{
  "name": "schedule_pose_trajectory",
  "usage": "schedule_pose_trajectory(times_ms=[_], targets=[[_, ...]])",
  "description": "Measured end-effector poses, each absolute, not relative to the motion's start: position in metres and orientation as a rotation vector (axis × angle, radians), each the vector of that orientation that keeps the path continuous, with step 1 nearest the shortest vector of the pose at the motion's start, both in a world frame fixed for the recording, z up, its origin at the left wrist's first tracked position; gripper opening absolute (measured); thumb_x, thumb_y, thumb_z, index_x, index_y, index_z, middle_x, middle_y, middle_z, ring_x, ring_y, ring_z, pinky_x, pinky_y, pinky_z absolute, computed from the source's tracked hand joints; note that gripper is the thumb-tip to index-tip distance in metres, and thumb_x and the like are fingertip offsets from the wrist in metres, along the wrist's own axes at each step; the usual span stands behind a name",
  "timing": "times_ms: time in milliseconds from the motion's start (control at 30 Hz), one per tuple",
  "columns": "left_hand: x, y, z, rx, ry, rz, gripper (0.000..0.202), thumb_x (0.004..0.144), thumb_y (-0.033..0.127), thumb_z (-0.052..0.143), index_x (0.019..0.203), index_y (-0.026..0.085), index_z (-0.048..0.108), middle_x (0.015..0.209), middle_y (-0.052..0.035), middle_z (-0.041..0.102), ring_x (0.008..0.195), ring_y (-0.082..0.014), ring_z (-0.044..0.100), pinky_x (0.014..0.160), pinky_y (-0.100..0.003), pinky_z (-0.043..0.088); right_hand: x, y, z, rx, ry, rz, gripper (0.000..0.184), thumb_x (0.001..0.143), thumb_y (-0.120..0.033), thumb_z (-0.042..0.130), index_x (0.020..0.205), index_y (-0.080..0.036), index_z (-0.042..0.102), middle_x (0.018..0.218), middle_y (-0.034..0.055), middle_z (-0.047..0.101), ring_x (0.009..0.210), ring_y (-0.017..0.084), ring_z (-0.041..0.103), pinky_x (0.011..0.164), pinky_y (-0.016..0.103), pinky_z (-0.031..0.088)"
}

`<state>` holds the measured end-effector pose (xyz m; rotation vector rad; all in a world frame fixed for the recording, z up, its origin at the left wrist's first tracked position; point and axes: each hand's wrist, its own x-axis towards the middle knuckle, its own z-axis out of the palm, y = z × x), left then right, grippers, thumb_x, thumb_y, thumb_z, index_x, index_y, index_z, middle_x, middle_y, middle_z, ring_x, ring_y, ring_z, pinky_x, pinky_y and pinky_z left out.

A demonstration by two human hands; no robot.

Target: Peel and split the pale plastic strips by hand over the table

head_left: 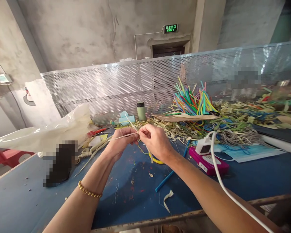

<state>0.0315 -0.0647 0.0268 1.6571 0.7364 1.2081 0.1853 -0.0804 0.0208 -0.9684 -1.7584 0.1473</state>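
My left hand point(121, 142) and my right hand point(156, 142) meet over the middle of the blue table, fingertips pinched together. Both grip a thin cream-coloured cord point(131, 123); one length points up and away, another lies across my left fingers. Where the strands cross, my fingers hide part of them. Just below my right hand lies a curved yellow cord point(157, 160). A blue tube point(165, 181) rests nearer the table's front edge. To the left of my left hand is a bundle of pale cords point(93, 150).
A purple power strip point(215, 165) with a white charger and cable sits at right, near a blue face mask point(249, 153). Behind are heaped dry strips point(169, 129), colourful rods point(196, 100), a green bottle point(141, 112) and a perforated metal screen point(106, 87). A dark phone-like object point(60, 165) lies left.
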Motion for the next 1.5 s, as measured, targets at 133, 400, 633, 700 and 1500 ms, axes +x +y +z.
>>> schedule_pose_trajectory(times_ms=[133,400,633,700,1500], targets=[[0.033,-0.066,0.027,1.615,0.67,1.227,0.014,0.072,0.025,0.073,0.068,0.012,0.069,0.062,-0.0027,0.06,0.061,-0.012,0.051,0.06,-0.026,0.036,0.184,-0.08,0.019,-0.977,-1.763,0.075,0.011,0.086,-0.017,0.053,0.076,-0.018,0.058,0.068,0.0045,0.068,0.062,0.015,0.061,0.062,0.027,0.045],[0.034,-0.062,0.024,1.481,0.63,1.299,0.018,0.069,0.026,0.075,0.065,0.01,0.069,0.059,-0.0019,0.057,0.056,-0.01,0.046,0.058,-0.026,0.033,0.188,-0.08,0.022,-0.94,-1.701,0.085,0.007,0.084,-0.02,0.058,0.078,-0.017,0.057,0.072,0.0043,0.066,0.064,0.015,0.061,0.061,0.027,0.046],[0.033,-0.062,0.027,1.487,0.572,1.259,0.018,0.07,0.025,0.076,0.066,0.009,0.069,0.064,-0.0034,0.058,0.058,-0.0093,0.045,0.058,-0.025,0.034,0.2,-0.085,0.031,-1.0,-1.803,0.631,0.021,0.091,-0.028,0.05,0.098,-0.014,0.063,0.056,0.0001,0.06,0.04,0.012,0.054,0.04,0.023,0.042],[0.032,-0.062,0.026,1.505,0.578,1.261,0.018,0.07,0.025,0.076,0.066,0.009,0.069,0.066,-0.0038,0.059,0.058,-0.0091,0.045,0.057,-0.025,0.034,0.199,-0.086,0.032,-0.994,-1.836,0.614,0.016,0.089,-0.025,0.052,0.088,-0.014,0.064,0.054,0.0,0.058,0.042,0.012,0.055,0.042,0.023,0.042],[0.031,-0.062,0.025,1.579,0.627,1.227,0.019,0.069,0.026,0.078,0.066,0.01,0.069,0.068,-0.0023,0.057,0.06,-0.0086,0.045,0.057,-0.024,0.034,0.205,-0.076,0.032,-1.059,-1.838,0.175,0.011,0.082,-0.017,0.056,0.076,-0.015,0.065,0.077,0.0046,0.066,0.062,0.013,0.054,0.06,0.027,0.039]])
